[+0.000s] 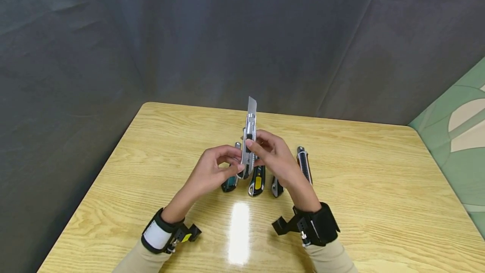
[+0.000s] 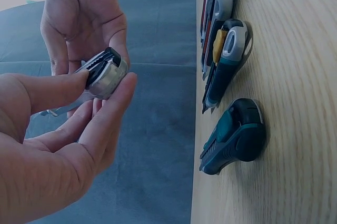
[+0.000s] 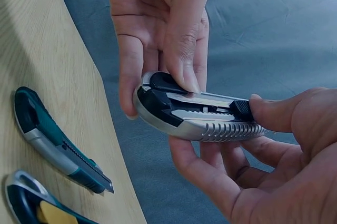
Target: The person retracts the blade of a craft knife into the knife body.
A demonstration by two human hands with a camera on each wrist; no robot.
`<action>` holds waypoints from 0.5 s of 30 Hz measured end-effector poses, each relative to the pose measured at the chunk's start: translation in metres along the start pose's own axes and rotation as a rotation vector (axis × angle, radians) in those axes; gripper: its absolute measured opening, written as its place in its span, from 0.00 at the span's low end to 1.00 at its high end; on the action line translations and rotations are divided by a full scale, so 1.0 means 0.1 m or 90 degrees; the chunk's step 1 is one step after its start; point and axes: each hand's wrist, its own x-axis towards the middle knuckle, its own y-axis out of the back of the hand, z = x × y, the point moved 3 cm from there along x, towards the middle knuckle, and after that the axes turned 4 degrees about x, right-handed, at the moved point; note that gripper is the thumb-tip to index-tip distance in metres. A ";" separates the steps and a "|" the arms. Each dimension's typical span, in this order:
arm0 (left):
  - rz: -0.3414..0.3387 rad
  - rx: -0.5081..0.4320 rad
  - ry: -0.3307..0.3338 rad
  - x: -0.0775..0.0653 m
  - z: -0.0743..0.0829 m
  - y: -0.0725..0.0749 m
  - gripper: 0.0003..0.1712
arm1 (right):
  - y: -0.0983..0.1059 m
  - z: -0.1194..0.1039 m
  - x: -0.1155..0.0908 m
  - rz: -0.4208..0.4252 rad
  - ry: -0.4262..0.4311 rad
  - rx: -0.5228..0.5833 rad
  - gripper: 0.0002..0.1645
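Observation:
A silver box cutter (image 1: 250,124) is held up over the table in both hands, its blade (image 1: 252,105) sticking out at the top and pointing away from me. Near the lower end, my left hand (image 1: 212,171) pinches it between thumb and fingers. My right hand (image 1: 279,161) grips the body from the other side. In the right wrist view, the right thumb presses on the black slider (image 3: 241,109), and the fingers lie under the ribbed edge. The left thumb rests by the black end cap (image 3: 163,83).
On the wooden table (image 1: 379,188) below lie a teal cutter (image 2: 237,134), a dark cutter with a yellow slider (image 1: 258,181), a black and silver cutter (image 1: 277,188) partly behind the right hand, and another cutter (image 1: 304,164) to the right. A dark curtain (image 1: 242,45) hangs behind.

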 end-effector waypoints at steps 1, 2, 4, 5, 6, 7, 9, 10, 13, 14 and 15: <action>-0.001 0.000 0.001 0.00 0.00 0.00 0.15 | 0.00 0.00 0.00 0.001 -0.001 -0.002 0.19; -0.001 0.000 0.002 0.00 0.00 0.00 0.15 | 0.00 0.00 0.00 0.001 -0.002 -0.003 0.19; -0.003 -0.001 0.004 0.00 0.00 0.00 0.15 | -0.01 0.00 0.00 -0.001 -0.002 -0.003 0.19; -0.004 -0.001 0.005 0.00 0.01 0.00 0.15 | -0.01 0.00 0.00 -0.002 -0.002 -0.004 0.19; -0.005 -0.002 0.006 -0.01 0.01 0.00 0.15 | -0.01 0.00 0.00 -0.004 -0.001 -0.003 0.19; -0.006 -0.003 0.007 -0.01 0.01 0.01 0.15 | -0.01 0.00 0.00 -0.005 0.000 -0.003 0.18; -0.008 -0.005 0.008 -0.01 0.01 0.01 0.15 | -0.01 0.00 0.00 -0.006 0.004 -0.005 0.16; -0.008 -0.007 0.007 -0.01 0.02 0.01 0.15 | -0.01 0.00 -0.01 -0.007 0.006 -0.007 0.15; -0.007 -0.012 0.007 -0.01 0.02 0.01 0.14 | -0.01 0.00 -0.01 -0.009 0.012 -0.016 0.13; -0.006 -0.013 0.007 -0.01 0.01 0.01 0.14 | -0.01 -0.01 -0.01 -0.010 0.014 -0.019 0.13; -0.005 -0.015 0.007 -0.01 0.01 0.01 0.14 | -0.02 -0.01 -0.01 -0.012 0.016 -0.021 0.12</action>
